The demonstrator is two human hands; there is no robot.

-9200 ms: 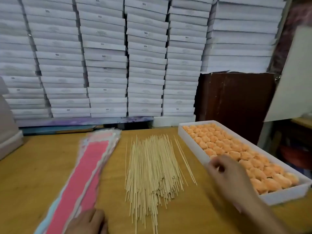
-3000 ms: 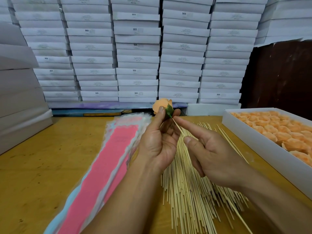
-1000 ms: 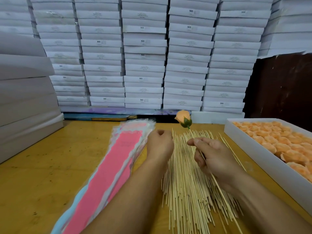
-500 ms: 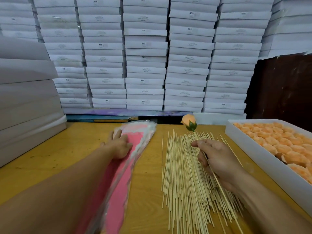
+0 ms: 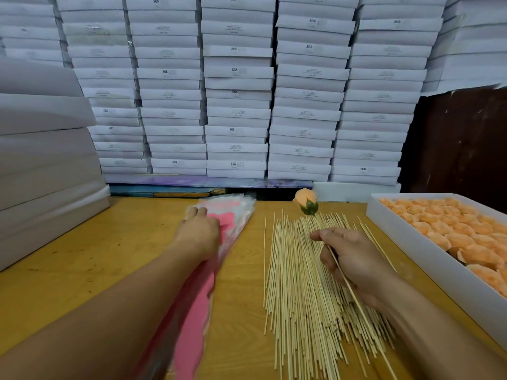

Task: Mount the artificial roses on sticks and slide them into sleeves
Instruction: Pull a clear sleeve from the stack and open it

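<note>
Right hand (image 5: 354, 259) is pinching a thin wooden stick (image 5: 345, 281) carrying an orange artificial rose (image 5: 305, 200). Left hand (image 5: 201, 233) is resting on the stack of pink-and-clear plastic sleeves (image 5: 236, 215), fingers hidden, grip unclear.

1. Place: packing workshop or stockroom.
2. Evidence: labelled white boxes (image 5: 237, 105) stacked high behind a wooden table (image 5: 82, 264).
3. Evidence: bulk sticks (image 5: 301, 297), sleeves (image 5: 238, 212) and a tray (image 5: 428, 250) of roses (image 5: 461, 231).
</note>
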